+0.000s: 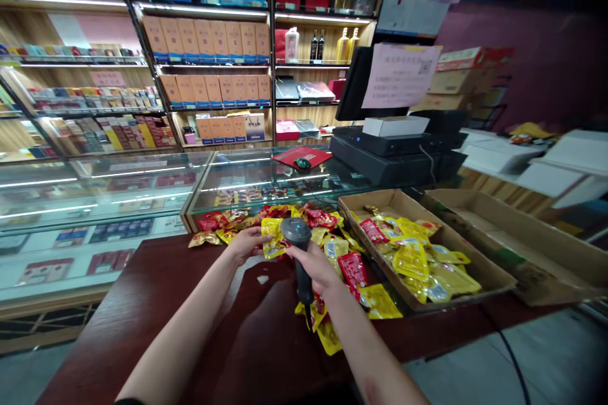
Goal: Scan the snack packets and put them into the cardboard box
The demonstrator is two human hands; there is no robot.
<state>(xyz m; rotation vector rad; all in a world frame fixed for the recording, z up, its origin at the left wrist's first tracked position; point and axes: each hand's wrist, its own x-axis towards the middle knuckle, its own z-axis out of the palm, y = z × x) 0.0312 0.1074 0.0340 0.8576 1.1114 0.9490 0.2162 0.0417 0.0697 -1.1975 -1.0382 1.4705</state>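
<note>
Over the dark red table (pixel 175 304), my left hand (pixel 247 245) holds a small yellow snack packet (pixel 273 238) between its fingers. My right hand (pixel 317 267) is wrapped round a black handheld scanner (pixel 297 234), whose head is up beside the right edge of the packet. Behind and to the right of my hands lies a loose pile of red and yellow packets (pixel 352 269). More yellow packets (pixel 411 259) fill part of a cardboard box (pixel 494 278) on the right.
A second cardboard tray (pixel 536 253) stands at the far right. Behind the pile are a glass display counter (pixel 228 183), a red mat (pixel 285 155) with a mouse (pixel 302 163), and a monitor (pixel 354 85). Shelves of boxed goods line the wall.
</note>
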